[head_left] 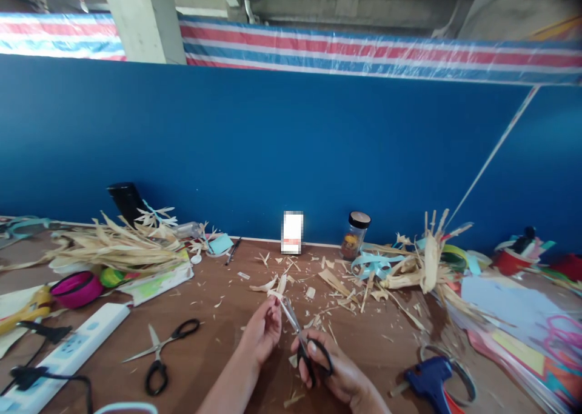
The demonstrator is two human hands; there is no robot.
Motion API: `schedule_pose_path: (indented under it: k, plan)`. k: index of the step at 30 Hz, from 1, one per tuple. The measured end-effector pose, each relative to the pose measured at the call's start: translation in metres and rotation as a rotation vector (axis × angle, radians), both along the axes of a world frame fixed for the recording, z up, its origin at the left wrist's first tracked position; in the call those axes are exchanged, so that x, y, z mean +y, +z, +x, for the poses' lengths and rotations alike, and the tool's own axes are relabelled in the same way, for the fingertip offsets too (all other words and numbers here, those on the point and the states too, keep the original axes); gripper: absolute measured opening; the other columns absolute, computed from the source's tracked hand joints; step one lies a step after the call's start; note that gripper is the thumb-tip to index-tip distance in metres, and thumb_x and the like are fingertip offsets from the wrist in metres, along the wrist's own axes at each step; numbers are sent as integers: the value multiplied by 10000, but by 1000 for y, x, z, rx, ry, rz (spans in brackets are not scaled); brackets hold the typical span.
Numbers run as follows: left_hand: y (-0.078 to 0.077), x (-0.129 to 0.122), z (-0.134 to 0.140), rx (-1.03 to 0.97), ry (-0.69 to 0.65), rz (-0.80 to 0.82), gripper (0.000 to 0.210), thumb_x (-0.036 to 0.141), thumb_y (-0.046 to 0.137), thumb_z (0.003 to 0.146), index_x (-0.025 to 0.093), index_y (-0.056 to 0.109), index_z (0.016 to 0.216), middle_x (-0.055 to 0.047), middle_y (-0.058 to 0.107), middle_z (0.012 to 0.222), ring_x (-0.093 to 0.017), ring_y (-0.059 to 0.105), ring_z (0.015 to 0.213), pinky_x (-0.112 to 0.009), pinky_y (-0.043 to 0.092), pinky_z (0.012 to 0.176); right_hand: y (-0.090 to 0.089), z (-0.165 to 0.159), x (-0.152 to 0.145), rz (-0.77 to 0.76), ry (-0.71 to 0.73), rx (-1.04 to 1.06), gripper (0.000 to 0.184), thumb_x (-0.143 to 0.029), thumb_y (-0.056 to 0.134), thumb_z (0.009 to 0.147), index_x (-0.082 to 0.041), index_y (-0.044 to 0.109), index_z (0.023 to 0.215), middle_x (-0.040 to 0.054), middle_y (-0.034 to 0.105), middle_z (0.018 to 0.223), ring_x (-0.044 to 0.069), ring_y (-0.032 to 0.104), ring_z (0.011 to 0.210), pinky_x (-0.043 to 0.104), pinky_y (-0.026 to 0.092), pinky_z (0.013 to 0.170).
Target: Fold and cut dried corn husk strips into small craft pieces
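Observation:
Between the fingertips of my left hand (264, 328) is a small pale piece of corn husk (275, 294), pinched near its end. My right hand (331, 365) grips a pair of scissors (295, 324) by the black handles, with the blades pointing up and left toward the husk piece. The blade tips reach the husk close to my left fingers; whether they are cutting it I cannot tell. Scraps of dried husk (334, 282) lie scattered on the brown table (218, 347) around both hands.
A second pair of scissors (157, 348) lies spread at left, beside a white power strip (75, 347). Husks (122, 244) are heaped at back left. A lidded jar (353, 238) stands against the blue partition (273, 141). At front right is a blue glue gun (430, 377).

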State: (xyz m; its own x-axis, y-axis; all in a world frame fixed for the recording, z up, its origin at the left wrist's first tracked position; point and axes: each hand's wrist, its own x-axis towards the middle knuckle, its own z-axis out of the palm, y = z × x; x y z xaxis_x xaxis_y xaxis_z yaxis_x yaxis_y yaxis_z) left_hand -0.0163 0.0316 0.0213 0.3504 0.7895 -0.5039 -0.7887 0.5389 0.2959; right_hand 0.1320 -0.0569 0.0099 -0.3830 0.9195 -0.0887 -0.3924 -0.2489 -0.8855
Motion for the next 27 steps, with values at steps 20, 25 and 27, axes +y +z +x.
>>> schedule_pose_path:
  k: [20, 25, 27]
  plan:
    - [-2, -5, 4, 66, -44, 153, 118, 34, 463, 802, 104, 556, 782, 32, 523, 533, -25, 509, 393, -102, 475, 386, 3, -1, -1, -7, -43, 20, 374, -483, 549, 762, -139, 518, 907, 13, 598, 558, 72, 479, 427, 157, 258, 410]
    - [-1, -6, 4, 46, -48, 153, 114, 57, 459, 809, 101, 556, 768, 22, 537, 549, -24, 509, 398, -105, 472, 388, 0, -1, -1, -6, -51, 16, 348, -455, 538, 782, -139, 515, 927, 13, 598, 566, 68, 484, 437, 155, 256, 414]
    - [1, -5, 4, 31, -61, 157, 117, 97, 468, 819, 92, 560, 748, 17, 528, 538, -28, 506, 395, -109, 470, 386, -1, -1, -1, -2, -38, 15, 363, -462, 544, 775, -136, 517, 934, 15, 600, 570, 70, 489, 444, 158, 266, 419]
